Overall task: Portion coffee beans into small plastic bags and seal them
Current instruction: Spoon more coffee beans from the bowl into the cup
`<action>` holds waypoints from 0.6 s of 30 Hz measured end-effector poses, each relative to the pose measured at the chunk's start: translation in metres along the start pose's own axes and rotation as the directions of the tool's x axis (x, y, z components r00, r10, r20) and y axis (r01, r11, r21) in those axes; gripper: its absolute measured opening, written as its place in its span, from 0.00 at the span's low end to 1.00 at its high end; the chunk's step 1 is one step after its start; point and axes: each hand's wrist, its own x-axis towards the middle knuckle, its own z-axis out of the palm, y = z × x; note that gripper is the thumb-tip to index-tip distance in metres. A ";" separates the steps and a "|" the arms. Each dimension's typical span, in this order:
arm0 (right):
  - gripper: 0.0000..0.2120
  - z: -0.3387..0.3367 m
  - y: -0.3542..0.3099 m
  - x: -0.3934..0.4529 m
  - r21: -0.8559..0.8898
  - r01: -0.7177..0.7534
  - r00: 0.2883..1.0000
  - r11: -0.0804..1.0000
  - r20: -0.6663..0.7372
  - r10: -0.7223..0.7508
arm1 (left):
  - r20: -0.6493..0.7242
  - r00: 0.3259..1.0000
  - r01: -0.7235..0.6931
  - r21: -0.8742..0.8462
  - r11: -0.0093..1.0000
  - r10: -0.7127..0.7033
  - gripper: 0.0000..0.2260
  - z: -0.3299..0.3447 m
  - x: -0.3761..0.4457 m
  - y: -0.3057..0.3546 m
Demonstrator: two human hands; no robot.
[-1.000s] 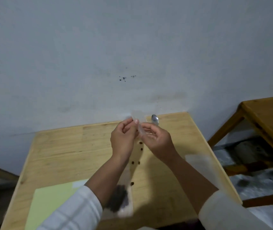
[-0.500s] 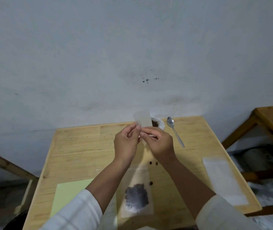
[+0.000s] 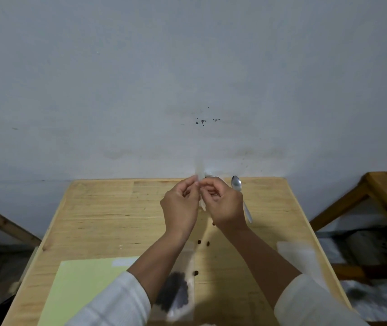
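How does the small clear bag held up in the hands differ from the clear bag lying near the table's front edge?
The small clear plastic bag is pinched between the left hand and right hand, raised above the wooden table; the clear plastic bag with dark coffee beans lies flat on it. The held bag looks empty; the lying one holds a dark heap. Both are transparent plastic.

Pale wood table [image 3: 107,215]; light green sheet [image 3: 82,288]; dark brown beans [image 3: 176,290]; silver spoon [image 3: 236,183]; white sleeves [image 3: 115,304]
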 end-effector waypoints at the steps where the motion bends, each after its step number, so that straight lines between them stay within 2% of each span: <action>1: 0.08 -0.002 0.003 0.001 0.008 -0.011 1.000 1.000 0.007 0.011 | -0.004 1.000 -0.011 0.020 1.000 0.011 0.09 0.002 0.000 0.000; 7: 0.09 -0.011 0.014 0.011 -0.022 -0.060 0.998 0.998 0.018 0.060 | 0.044 0.998 -0.045 0.087 0.995 0.042 0.11 0.012 0.000 0.001; 10: 0.09 -0.011 0.012 0.013 -0.038 -0.064 0.997 0.997 0.050 0.065 | 0.033 0.997 -0.068 0.186 0.980 0.063 0.09 0.013 0.007 -0.002; 15: 0.07 -0.019 0.015 0.018 -0.095 -0.077 0.993 0.993 -0.092 0.068 | -0.033 0.998 -0.041 0.225 0.974 0.050 0.08 0.008 0.020 -0.004; 18: 0.08 -0.020 0.016 0.019 -0.087 -0.104 0.988 0.991 -0.125 0.093 | -0.068 0.996 -0.033 0.269 0.963 0.053 0.08 0.004 0.025 -0.006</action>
